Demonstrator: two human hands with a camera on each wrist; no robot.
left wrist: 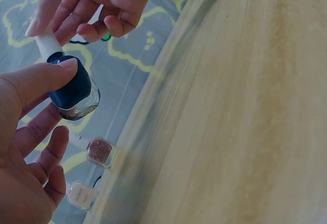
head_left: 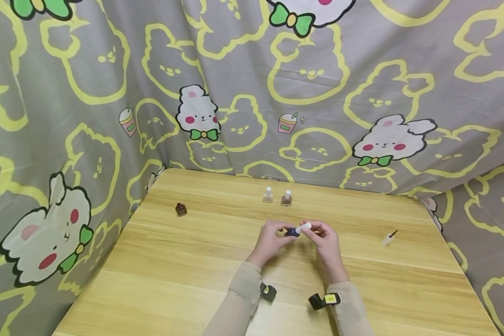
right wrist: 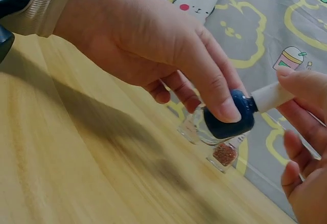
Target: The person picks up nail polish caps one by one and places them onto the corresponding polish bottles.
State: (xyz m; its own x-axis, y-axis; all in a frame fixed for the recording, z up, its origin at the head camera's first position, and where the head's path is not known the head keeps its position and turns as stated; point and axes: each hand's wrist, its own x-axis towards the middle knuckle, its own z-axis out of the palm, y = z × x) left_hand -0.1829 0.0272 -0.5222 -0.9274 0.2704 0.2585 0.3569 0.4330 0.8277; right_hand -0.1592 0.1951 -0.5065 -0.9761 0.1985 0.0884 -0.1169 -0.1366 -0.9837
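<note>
Above the middle of the table, my left hand (head_left: pixel 272 239) grips a small nail polish bottle (left wrist: pixel 74 88) of dark blue polish between thumb and fingers. The bottle is tilted on its side, its neck toward the right, and clear glass shows at its base. My right hand (head_left: pixel 326 242) pinches the white cap (right wrist: pixel 271 97) between thumb and forefinger. The cap sits at the bottle's neck, in line with it. In the left wrist view, the other fingers of the right hand (left wrist: pixel 110 9) hang loosely curled below the cap.
At the back stand a clear nail polish bottle (head_left: pixel 268 196) and a brownish glitter one (head_left: pixel 286 199), both white-capped. An uncapped dark brown bottle (head_left: pixel 181 209) stands at the left. On the right is a white cap with its brush (head_left: pixel 388 238) pointing up. A patterned curtain (head_left: pixel 243 140) borders the table.
</note>
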